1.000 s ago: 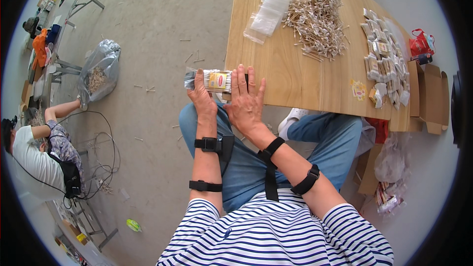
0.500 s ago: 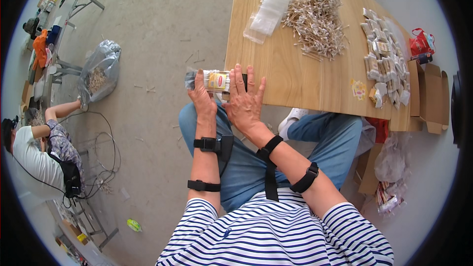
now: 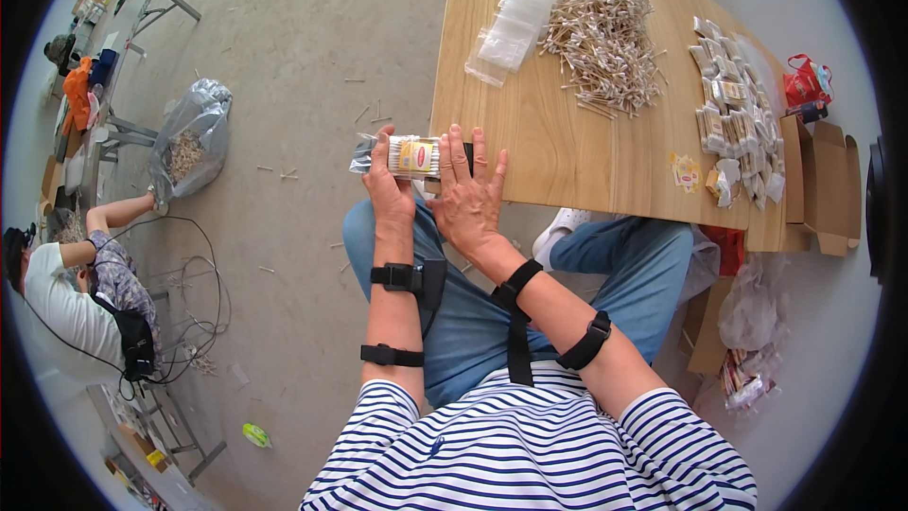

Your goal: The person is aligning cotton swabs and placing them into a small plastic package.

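At the near left corner of the table, my left hand (image 3: 390,191) grips a clear plastic bag of cotton swabs (image 3: 413,157) with a yellow and white label inside. Its fingers go beneath the bag and the thumb lies along the left part. Loose clear film sticks out past the thumb at the left end. My right hand (image 3: 470,194) lies flat with fingers spread, over the right end of the bag. Under those fingers a dark flat thing (image 3: 469,157) shows in part; I cannot tell what it is.
On the wooden table (image 3: 530,151) are a heap of loose cotton swabs (image 3: 610,38), empty clear bags (image 3: 515,24), yellow labels (image 3: 686,172) and many filled packs (image 3: 738,123). An open cardboard box (image 3: 832,180) stands at right. Far left, a person (image 3: 71,303) sits near a plastic sack (image 3: 194,132).
My left thumb has shifted slightly up and left, and the film at the bag's left end has spread outward. My right hand stays almost in place.
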The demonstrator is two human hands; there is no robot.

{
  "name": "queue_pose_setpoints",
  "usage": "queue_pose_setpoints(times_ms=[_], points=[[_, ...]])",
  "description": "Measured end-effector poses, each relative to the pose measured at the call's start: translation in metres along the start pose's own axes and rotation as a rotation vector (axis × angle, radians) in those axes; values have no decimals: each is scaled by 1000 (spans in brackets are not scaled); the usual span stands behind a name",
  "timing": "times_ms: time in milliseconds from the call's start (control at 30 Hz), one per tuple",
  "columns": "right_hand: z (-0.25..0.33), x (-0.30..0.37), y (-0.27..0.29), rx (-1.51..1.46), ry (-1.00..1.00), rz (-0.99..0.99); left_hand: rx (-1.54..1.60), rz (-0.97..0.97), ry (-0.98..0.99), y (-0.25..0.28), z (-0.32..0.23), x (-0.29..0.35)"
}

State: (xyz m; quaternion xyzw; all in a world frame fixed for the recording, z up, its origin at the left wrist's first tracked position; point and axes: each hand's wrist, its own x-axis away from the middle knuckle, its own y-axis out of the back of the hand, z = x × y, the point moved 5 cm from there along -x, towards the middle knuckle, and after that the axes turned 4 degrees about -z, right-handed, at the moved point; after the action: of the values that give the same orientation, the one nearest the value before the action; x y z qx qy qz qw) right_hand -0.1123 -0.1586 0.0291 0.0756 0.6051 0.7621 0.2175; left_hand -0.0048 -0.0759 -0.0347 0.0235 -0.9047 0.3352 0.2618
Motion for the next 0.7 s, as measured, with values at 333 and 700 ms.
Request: queue_pose_setpoints(times_ms=[333, 700], points=[[3, 1, -2, 45, 12, -18, 83, 51, 97, 12, 8, -16], [0, -1, 1, 1, 12, -3, 39, 17, -59, 7, 1, -10]])
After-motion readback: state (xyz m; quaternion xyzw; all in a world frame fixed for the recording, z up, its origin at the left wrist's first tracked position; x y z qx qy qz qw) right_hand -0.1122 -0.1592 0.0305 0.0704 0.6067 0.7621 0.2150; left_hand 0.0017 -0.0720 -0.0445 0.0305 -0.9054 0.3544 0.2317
